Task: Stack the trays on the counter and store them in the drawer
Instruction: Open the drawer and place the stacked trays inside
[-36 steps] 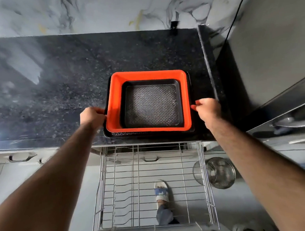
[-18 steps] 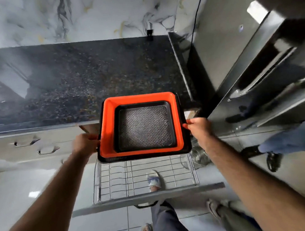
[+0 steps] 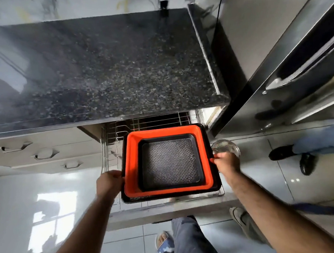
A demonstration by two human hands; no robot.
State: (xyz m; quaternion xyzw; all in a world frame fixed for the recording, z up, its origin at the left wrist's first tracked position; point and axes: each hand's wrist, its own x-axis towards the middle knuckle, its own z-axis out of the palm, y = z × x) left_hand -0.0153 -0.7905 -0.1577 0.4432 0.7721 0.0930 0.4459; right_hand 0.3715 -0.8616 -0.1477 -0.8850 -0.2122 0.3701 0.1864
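Open wire drawer [image 3: 112, 150], tray stack [image 3: 166, 162] level, both hands gripping sides

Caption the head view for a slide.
Both hands, left and right, hold stacked trays over the open wire drawer.

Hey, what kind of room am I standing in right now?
Most likely a home kitchen: a dark speckled stone counter, a pulled-out wire rack drawer under it, and nested trays held in both hands.

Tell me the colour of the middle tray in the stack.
Bright orange, nested between two black trays; the head view shows it.
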